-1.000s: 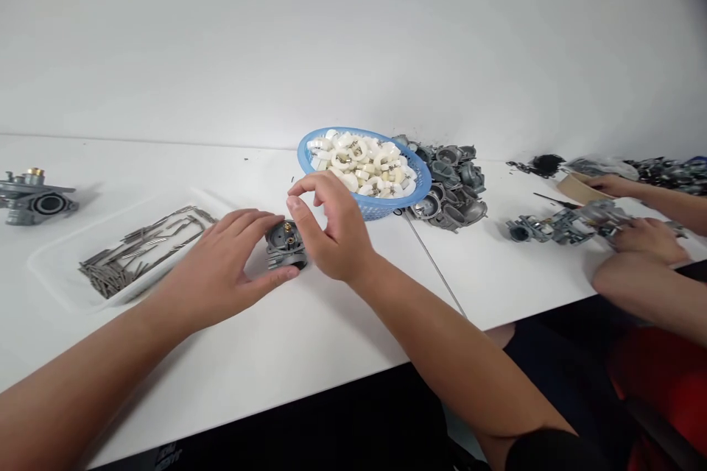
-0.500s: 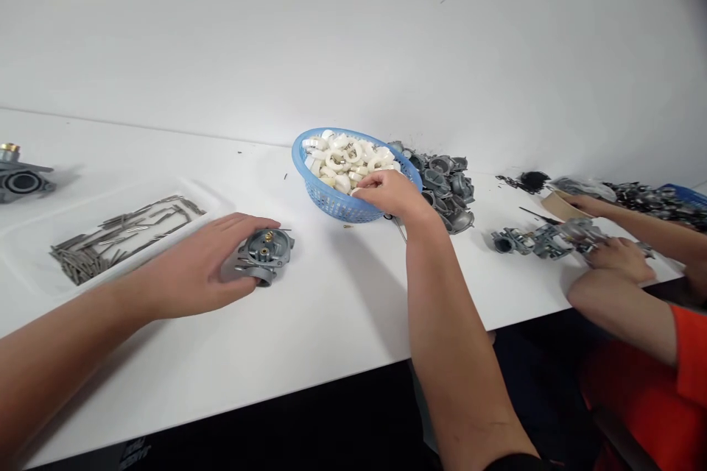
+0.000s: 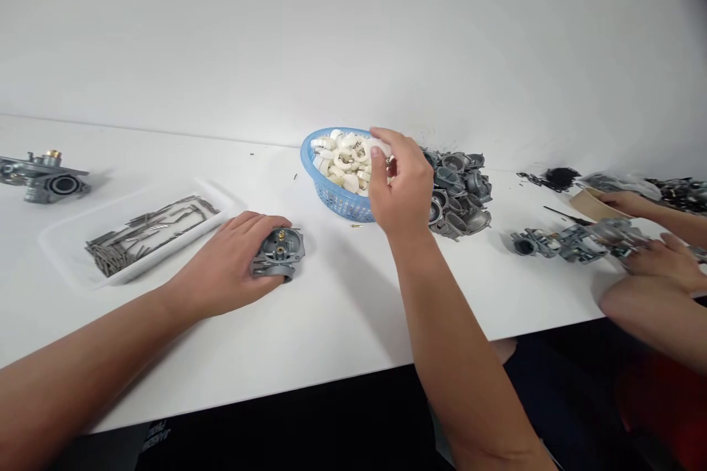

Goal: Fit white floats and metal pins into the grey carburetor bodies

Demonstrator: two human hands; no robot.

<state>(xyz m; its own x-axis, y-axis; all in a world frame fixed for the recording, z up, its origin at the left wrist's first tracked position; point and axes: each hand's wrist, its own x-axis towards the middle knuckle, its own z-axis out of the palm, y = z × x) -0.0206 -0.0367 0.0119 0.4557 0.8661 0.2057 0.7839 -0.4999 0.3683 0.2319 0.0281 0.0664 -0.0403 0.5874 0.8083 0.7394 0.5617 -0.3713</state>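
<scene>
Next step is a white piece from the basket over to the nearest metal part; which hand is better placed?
Right, I'd judge: the right hand appears to pinch a white piece at the blue basket, while the left hand grips the metal part.

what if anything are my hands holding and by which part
Your left hand holds a metal part by its left side. Your right hand pinches a white piece; exactly where is hidden.

Small black parts (image 3: 562,178) lie heaped near the white wall (image 3: 276,37).
</scene>
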